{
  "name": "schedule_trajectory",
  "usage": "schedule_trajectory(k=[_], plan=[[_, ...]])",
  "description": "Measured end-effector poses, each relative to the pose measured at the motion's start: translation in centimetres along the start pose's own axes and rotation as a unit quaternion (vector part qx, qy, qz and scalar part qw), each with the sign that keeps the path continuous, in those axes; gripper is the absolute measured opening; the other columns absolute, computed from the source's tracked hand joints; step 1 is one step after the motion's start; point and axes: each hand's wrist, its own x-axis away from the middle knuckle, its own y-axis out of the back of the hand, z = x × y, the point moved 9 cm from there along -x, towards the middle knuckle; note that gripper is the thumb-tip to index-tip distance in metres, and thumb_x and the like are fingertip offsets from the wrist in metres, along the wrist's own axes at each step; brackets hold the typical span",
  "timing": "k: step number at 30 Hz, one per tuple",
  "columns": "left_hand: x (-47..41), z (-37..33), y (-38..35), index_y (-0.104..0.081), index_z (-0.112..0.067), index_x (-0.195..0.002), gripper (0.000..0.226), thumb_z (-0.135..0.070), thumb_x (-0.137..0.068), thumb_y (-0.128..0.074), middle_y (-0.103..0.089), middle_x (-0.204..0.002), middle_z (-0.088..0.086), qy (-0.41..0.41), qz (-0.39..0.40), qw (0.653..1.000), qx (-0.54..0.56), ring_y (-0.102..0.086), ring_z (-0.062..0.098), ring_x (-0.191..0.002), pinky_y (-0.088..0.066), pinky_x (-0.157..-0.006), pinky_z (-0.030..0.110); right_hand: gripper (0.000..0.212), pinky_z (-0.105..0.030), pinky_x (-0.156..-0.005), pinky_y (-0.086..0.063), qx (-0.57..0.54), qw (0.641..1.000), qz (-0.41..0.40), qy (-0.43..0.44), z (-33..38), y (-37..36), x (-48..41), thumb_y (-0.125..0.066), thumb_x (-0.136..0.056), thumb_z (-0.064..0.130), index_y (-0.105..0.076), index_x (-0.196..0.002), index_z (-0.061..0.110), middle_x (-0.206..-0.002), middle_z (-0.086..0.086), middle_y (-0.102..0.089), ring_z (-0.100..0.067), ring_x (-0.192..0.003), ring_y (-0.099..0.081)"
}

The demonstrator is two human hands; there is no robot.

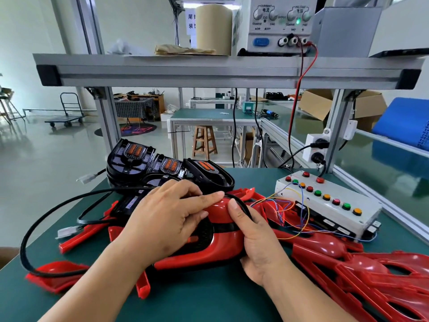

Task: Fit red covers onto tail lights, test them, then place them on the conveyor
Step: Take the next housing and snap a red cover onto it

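Note:
A tail light with a glossy red cover (222,246) on it lies on the green mat in front of me. My left hand (167,219) lies over its left half, fingers stretched flat across the top. My right hand (253,235) grips its right end, thumb pressing near the black cable (46,214) that loops off to the left. Behind sit three bare black tail lights (167,168) with orange reflectors. Loose red covers (362,273) are piled at the right and more red covers (55,273) lie at the left.
A white test box (329,201) with coloured buttons and thin wires stands at the right. A power supply (278,22) sits on the aluminium shelf (209,70) overhead. The green conveyor (380,163) runs along the far right, with a blue bin (404,122) on it.

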Motion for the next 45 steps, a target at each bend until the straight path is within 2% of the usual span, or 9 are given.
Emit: schedule_trajectory(k=[5,9,12,15,21,29,33,39,45], plan=[[0.7,4.3,0.6,-0.037,-0.064,-0.136,0.054,-0.052,-0.089,-0.06,-0.051,-0.126,-0.03,0.117,-0.034,0.971,0.204,-0.045,-0.01,-0.121,-0.034,-0.099,0.015,0.053,-0.046,-0.088,-0.056,-0.039,0.999,-0.013,0.028,0.1,-0.1,0.1,-0.079,-0.066,0.035,-0.069,-0.11,0.007,-0.105,-0.019,-0.072,-0.034,-0.097,-0.069],[2.2,7.4,-1.8,-0.065,-0.057,-0.106,0.027,-0.035,-0.097,-0.052,-0.07,-0.11,-0.011,0.316,-0.079,0.819,0.472,-0.065,0.006,-0.105,-0.049,-0.083,0.02,0.05,-0.04,-0.077,-0.059,-0.081,0.996,-0.026,0.036,0.3,0.4,-0.1,-0.078,-0.065,0.034,-0.07,-0.107,0.006,-0.104,-0.019,-0.072,-0.03,-0.091,-0.071],[2.3,5.8,-4.3,-0.066,-0.042,-0.106,0.023,-0.032,-0.101,-0.046,-0.073,-0.101,0.007,0.359,-0.058,0.726,0.584,-0.072,0.031,-0.092,-0.06,-0.075,0.051,0.05,-0.049,-0.087,-0.056,-0.102,0.993,-0.042,0.039,0.3,1.0,-0.3,-0.076,-0.067,0.034,-0.069,-0.108,0.006,-0.106,-0.02,-0.072,-0.034,-0.096,-0.07],[2.0,5.3,-3.8,-0.063,-0.032,-0.101,0.016,-0.039,-0.09,-0.054,-0.068,-0.102,0.003,0.31,-0.1,0.739,0.59,-0.072,0.025,-0.082,-0.06,-0.065,0.047,0.052,-0.056,-0.092,-0.052,-0.132,0.989,-0.054,0.037,0.6,1.3,-0.4,-0.074,-0.072,0.032,-0.066,-0.114,0.004,-0.109,-0.022,-0.07,-0.04,-0.103,-0.066],[2.1,5.8,-3.2,-0.067,-0.036,-0.087,0.015,-0.046,-0.077,-0.06,-0.061,-0.126,-0.02,0.248,-0.092,0.853,0.449,-0.057,0.009,-0.121,-0.044,-0.105,0.049,0.058,-0.056,-0.087,-0.054,-0.17,0.982,-0.083,0.021,0.6,1.7,-0.5,-0.072,-0.072,0.034,-0.062,-0.119,0.002,-0.11,-0.024,-0.069,-0.039,-0.099,-0.067],[2.2,6.1,-2.3,-0.063,-0.041,-0.094,0.036,-0.069,-0.073,-0.061,-0.07,-0.097,-0.003,0.256,-0.15,0.86,0.416,-0.069,0.025,-0.089,-0.057,-0.08,0.055,0.055,-0.064,-0.089,-0.05,-0.152,0.986,-0.069,0.021,0.5,1.4,-0.2,-0.071,-0.076,0.034,-0.061,-0.118,0.0,-0.112,-0.026,-0.068,-0.047,-0.106,-0.063],[2.2,6.2,-2.9,-0.058,-0.043,-0.1,0.039,-0.068,-0.072,-0.069,-0.069,-0.096,0.003,0.272,-0.141,0.829,0.467,-0.07,0.032,-0.089,-0.057,-0.075,0.057,0.052,-0.063,-0.088,-0.051,-0.139,0.988,-0.063,0.021,0.4,1.3,-0.2,-0.071,-0.076,0.034,-0.064,-0.115,0.001,-0.108,-0.025,-0.069,-0.045,-0.103,-0.065],[2.5,5.3,-5.8,-0.062,-0.02,-0.118,0.045,-0.031,-0.075,-0.071,-0.07,-0.106,0.025,0.344,-0.079,0.651,0.672,-0.07,0.045,-0.09,-0.057,-0.068,0.056,0.056,-0.055,-0.084,-0.055,-0.136,0.988,-0.063,0.021,0.6,1.5,-0.5,-0.074,-0.072,0.034,-0.064,-0.116,0.002,-0.109,-0.024,-0.07,-0.042,-0.102,-0.066],[2.5,4.8,-5.9,-0.059,-0.014,-0.115,0.035,-0.023,-0.082,-0.065,-0.068,-0.105,0.031,0.356,-0.079,0.62,0.695,-0.069,0.05,-0.087,-0.056,-0.065,0.061,0.055,-0.058,-0.086,-0.054,-0.14,0.988,-0.051,0.025,0.8,1.7,-0.8,-0.075,-0.071,0.033,-0.064,-0.117,0.003,-0.111,-0.025,-0.068,-0.044,-0.103,-0.065]])
